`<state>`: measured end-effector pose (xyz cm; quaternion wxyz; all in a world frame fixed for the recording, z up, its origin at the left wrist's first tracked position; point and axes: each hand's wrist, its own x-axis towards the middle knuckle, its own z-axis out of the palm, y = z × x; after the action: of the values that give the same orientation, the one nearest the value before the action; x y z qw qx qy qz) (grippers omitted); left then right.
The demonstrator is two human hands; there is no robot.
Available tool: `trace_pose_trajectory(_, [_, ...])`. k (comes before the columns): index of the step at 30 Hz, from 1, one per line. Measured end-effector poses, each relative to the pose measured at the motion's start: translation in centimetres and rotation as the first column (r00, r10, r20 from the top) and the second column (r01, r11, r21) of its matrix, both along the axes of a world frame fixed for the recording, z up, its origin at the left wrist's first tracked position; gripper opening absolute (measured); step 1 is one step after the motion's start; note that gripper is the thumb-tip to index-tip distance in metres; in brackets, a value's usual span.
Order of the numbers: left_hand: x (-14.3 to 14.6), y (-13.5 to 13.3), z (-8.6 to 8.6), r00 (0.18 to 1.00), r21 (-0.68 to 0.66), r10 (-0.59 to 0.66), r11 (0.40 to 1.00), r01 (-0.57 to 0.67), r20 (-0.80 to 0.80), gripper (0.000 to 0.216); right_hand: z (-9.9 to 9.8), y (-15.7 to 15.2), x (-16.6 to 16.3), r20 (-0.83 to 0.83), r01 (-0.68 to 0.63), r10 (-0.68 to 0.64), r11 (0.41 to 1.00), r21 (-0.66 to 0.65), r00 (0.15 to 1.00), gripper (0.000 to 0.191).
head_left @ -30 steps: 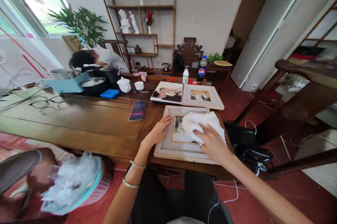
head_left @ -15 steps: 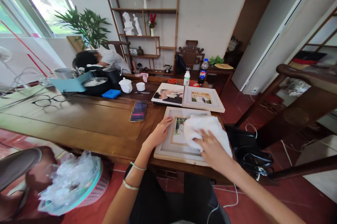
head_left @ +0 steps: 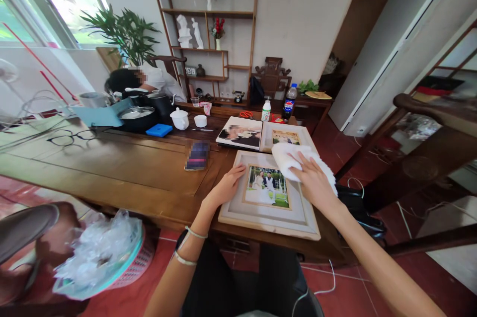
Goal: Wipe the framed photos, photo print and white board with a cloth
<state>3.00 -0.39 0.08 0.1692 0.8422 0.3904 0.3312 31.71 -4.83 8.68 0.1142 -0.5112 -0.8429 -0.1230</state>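
Left hand (head_left: 228, 184) lies unclenched on the frame (head_left: 266, 185), right hand (head_left: 312, 180) over soft cloth (head_left: 284, 158), grip unclear from here; frame looks stiff, light, best held by its rim (head_left: 268, 229).

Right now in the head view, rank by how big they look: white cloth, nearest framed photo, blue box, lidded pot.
1. Nearest framed photo
2. White cloth
3. Blue box and lidded pot: too alike to rank

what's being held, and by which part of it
The right hand holds a white cloth from above, by its near side; the left hand rests on the photo frame.
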Motion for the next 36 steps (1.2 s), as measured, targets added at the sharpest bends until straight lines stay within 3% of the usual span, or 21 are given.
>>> trace_pose_trajectory(3, [0.1,0.0,0.0,1.0,0.005,0.008,1.0,-0.008,0.018,0.048,-1.2,2.0,-1.0,0.004,0.017,-0.016,0.998,-0.06,1.0,0.063])
trace_pose_trajectory(6, [0.2,0.0,-0.1,1.0,0.025,0.016,1.0,-0.017,0.02,0.049,-2.1,1.5,-2.5,0.037,0.046,-0.041,0.99,-0.134,0.998,0.058])
trace_pose_trajectory(9, [0.3,0.1,-0.3,0.999,0.044,0.03,0.999,-0.031,0.015,0.051,-1.7,-1.7,-4.0,0.046,0.007,0.002,0.982,-0.19,0.999,0.054])
trace_pose_trajectory(14, [0.3,0.1,-0.7,0.999,0.045,0.021,0.999,-0.022,0.024,0.053,-0.2,-9.7,-5.5,-0.05,-0.113,0.102,0.933,-0.341,0.994,0.057])
trace_pose_trajectory(17, [0.1,0.1,-0.7,1.0,0.043,0.008,0.999,-0.009,0.029,0.053,-0.7,-11.8,-5.4,-0.133,-0.163,0.124,0.924,-0.345,0.983,0.059])
trace_pose_trajectory(20, [0.0,0.1,-0.6,1.0,0.028,-0.002,1.0,0.001,0.015,0.051,-1.7,-10.2,-4.3,-0.164,-0.169,0.124,0.94,-0.297,0.979,0.059])
trace_pose_trajectory(25, [-0.1,0.0,-0.2,1.0,0.015,-0.016,1.0,0.016,0.016,0.051,-2.4,-2.5,-0.9,-0.079,-0.007,-0.003,0.991,-0.135,0.997,0.054])
trace_pose_trajectory(29, [0.0,-0.2,0.1,1.0,0.001,0.004,1.0,-0.004,0.004,0.048,-2.4,2.3,0.0,-0.034,0.091,-0.092,0.995,-0.041,0.995,0.052])
trace_pose_trajectory(32, [0.1,-0.2,0.1,1.0,0.001,0.016,1.0,-0.016,0.014,0.05,-2.3,2.1,-1.2,0.002,0.037,-0.037,0.996,-0.086,0.999,0.053])
trace_pose_trajectory(36, [0.2,-0.2,-0.1,1.0,0.02,0.015,1.0,-0.015,0.02,0.052,-1.4,-3.6,-3.8,-0.013,-0.067,0.065,0.969,-0.238,0.998,0.058])
